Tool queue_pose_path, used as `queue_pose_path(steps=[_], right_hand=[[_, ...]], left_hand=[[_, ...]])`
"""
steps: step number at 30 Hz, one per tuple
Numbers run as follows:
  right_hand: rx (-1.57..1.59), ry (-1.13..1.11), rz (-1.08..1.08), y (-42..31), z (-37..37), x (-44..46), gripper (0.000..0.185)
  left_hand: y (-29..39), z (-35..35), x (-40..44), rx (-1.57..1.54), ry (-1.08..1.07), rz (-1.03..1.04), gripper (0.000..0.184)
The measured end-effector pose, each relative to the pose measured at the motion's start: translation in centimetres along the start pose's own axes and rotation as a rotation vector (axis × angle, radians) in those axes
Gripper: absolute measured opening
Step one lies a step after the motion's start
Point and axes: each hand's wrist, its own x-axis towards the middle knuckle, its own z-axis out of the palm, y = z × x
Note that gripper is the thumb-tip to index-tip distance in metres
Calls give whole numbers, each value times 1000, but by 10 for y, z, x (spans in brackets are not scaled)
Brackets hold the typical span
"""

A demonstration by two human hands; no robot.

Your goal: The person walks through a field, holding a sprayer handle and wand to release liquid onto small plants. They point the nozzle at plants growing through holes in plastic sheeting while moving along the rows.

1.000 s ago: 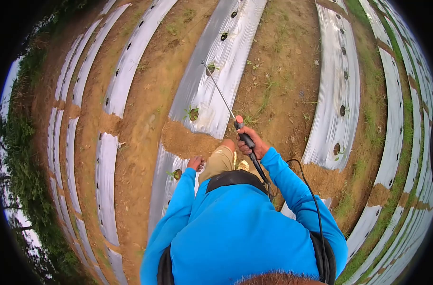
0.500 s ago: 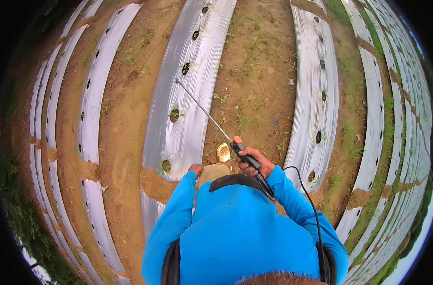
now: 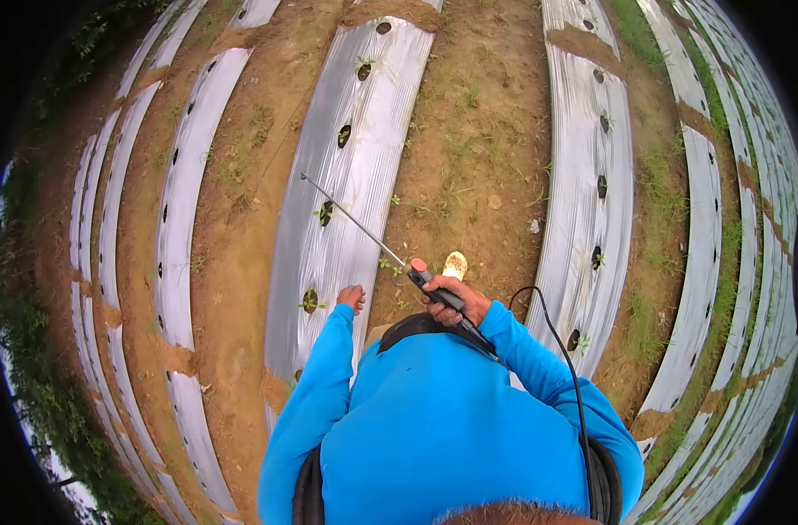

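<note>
My right hand (image 3: 458,300) is wrapped round the dark handle of a sprayer wand (image 3: 361,224) with an orange-red cap (image 3: 418,264) at its front. The thin metal lance slants forward and left, over the plastic-covered bed. Its nozzle (image 3: 304,177) appears just beyond a seedling (image 3: 325,213) in a planting hole. My left hand (image 3: 352,299) hangs apart from the wand, over the bed's right edge, fingers curled in with nothing visible in them. Near it, another seedling (image 3: 310,301) grows from a round hole.
Silver plastic mulch (image 3: 364,166) covers the bed, with parallel covered beds (image 3: 591,175) on both sides. Between them run bare soil paths (image 3: 478,157) with weeds. A light shoe (image 3: 455,264) stands on the path. A black hose (image 3: 567,354) loops beside my right arm.
I have moved forward along the row, so the beds and holes sit lower in view. My left hand has swung forward from beside my leg. The wand stays in my right hand.
</note>
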Motion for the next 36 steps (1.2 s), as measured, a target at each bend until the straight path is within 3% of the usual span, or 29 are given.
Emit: queue_pose_path(steps=[4, 6, 11, 13, 17, 19, 21, 22, 24, 28, 32, 36], right_hand=[[65, -11, 65, -99, -9, -25, 29], [26, 18, -17, -151, -10, -34, 30], [-41, 60, -93, -270, -13, -36, 29], [-97, 98, -177, -319, -4, -38, 32], [-160, 147, -182, -409, 3, -29, 30], [-190, 220, -224, -452, 13, -32, 29], [-139, 182, -184, -483, 19, -41, 29], [-103, 134, -148, -505, 24, -48, 29], [-88, 128, -128, -545, 26, -59, 29], [-25, 99, -80, -625, 39, -63, 25], [-25, 142, -200, -705, 35, -55, 26], [-25, 152, -223, -798, 12, -64, 27]], left_hand=[[27, 22, 5, 65, -25, -194, 36], [16, 25, 55, 574, -104, 642, 44], [71, 47, 123, 656, -114, 592, 50], [133, 57, 121, 632, -109, 413, 51], [231, 74, 163, 507, -182, 378, 44], [319, 95, 165, 85, -85, -115, 20], [381, 103, 189, -50, -110, -264, 23], [409, 104, 210, -109, -226, -259, 26], [475, 118, 227, -42, -119, -92, 27], [619, 131, 243, -92, -181, 93, 26], [710, 143, 269, -65, -170, 210, 26], [745, 153, 315, -4, -117, 48, 24]])
